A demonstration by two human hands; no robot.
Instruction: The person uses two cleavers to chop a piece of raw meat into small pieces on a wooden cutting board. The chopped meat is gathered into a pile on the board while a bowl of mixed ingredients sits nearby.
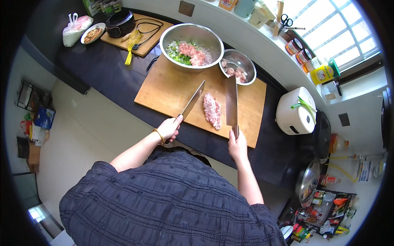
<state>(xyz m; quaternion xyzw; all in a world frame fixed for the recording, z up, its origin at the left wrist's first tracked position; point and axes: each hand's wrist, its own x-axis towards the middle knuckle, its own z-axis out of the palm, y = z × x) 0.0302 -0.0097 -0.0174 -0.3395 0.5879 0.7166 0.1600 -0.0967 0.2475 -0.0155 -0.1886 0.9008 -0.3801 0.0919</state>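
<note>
My left hand (pixel 169 128) grips the handle of a cleaver (pixel 193 99), its blade pointing up and right over the wooden cutting board (pixel 172 98). In my right hand (pixel 238 144) is a second cleaver (pixel 231 102), whose blade points away from me. Between the two blades lies a long mound of chopped pink meat (pixel 212 110) on the board. Beyond it a large steel bowl (pixel 166 35) holds minced meat and chopped green and white vegetables. A smaller steel bowl (pixel 249 61) with several pieces of raw meat stands to its right, near the right cleaver's tip.
On the right stands a white rice cooker (pixel 293 110) with green onion (pixel 303 104) on its lid. A second board (pixel 154 26) at the far left carries a black appliance (pixel 120 23) and cord. Beside it are a plate of food (pixel 93 33) and a plastic bag (pixel 76 28).
</note>
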